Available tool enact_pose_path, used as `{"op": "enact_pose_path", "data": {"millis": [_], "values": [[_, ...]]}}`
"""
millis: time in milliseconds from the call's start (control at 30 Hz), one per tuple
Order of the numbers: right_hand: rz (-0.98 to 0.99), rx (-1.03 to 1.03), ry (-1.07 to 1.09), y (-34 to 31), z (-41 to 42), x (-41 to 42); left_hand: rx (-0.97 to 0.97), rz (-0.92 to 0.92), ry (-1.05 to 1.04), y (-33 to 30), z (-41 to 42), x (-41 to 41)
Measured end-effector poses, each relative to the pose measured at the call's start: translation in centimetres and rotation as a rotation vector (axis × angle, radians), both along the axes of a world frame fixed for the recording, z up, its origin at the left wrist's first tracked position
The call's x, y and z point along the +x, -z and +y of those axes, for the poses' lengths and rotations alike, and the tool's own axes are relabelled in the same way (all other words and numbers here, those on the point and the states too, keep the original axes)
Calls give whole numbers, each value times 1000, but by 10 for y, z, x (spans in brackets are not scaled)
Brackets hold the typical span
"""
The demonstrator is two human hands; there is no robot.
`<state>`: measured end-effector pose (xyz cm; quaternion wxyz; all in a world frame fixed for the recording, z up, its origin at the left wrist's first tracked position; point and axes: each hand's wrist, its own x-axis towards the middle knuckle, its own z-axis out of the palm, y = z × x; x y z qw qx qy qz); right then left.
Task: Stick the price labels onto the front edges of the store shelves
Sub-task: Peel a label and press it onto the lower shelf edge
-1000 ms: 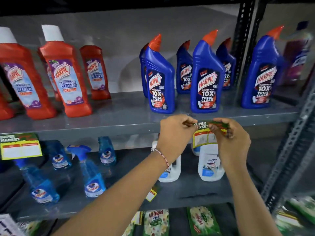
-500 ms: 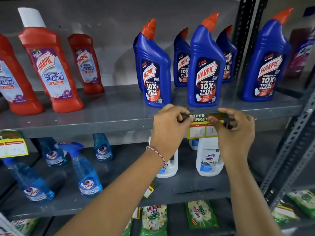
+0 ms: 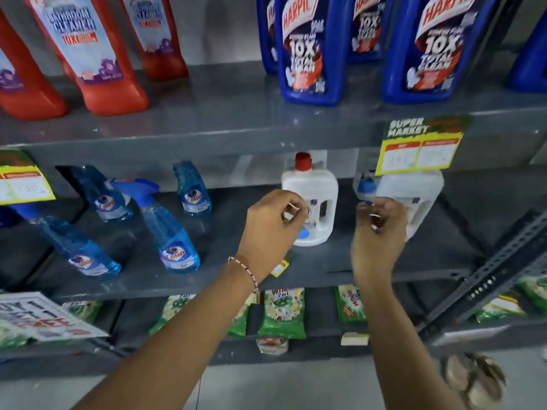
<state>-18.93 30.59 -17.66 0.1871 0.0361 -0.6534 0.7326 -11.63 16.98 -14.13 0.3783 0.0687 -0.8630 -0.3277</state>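
Note:
A green and yellow price label (image 3: 421, 146) hangs stuck on the front edge of the grey upper shelf (image 3: 207, 140), under the blue bottles. Both hands are below it and apart from it. My left hand (image 3: 272, 229) is in front of a white jug, fingers loosely curled with nothing held. My right hand (image 3: 380, 232) hovers to its right, fingers also curled and empty. A second price label (image 3: 22, 179) hangs on the same shelf edge at far left. A small yellow label (image 3: 279, 267) lies on the lower shelf beside my left wrist.
Red bottles (image 3: 100, 54) and blue bottles (image 3: 307, 48) stand on the upper shelf. Blue spray bottles (image 3: 168, 229) and white jugs (image 3: 313, 199) fill the middle shelf. Green packets (image 3: 281, 313) lie on the bottom shelf. A slotted metal upright (image 3: 488, 273) runs at right.
Both hands let go of the price label and dropped below the shelf edge. The label stays stuck on the edge. The view tilted down and moved closer.

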Motion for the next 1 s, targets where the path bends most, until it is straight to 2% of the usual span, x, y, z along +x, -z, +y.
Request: {"op": "enact_pose_path", "data": {"millis": [200, 333, 433, 500, 600, 700, 767, 900, 1000], "values": [[-158, 385, -271, 67, -52, 19, 211, -323, -95, 69, -43, 7], [-236, 741, -396, 105, -80, 17, 195, -529, -113, 105, -67, -4], [-332, 1003, -411, 124, -100, 15, 160, -730, -97, 123, -85, -21], [-357, 1100, -393, 134, -109, 12, 138, -863, -41, 132, -96, -33], [-403, 1033, -367, 142, -114, 5, 131, -940, 28, 140, -109, -44], [-373, 942, -366, 145, -108, 3, 117, -792, -52, 140, -114, -43], [-318, 809, -367, 145, -95, 7, 144, -711, -42, 135, -107, -37], [-241, 508, -293, 150, -55, 19, 169, -674, 37, 126, -70, -29], [-177, 531, -205, 160, -18, 20, 181, -674, 87, 132, -25, -29]]}}
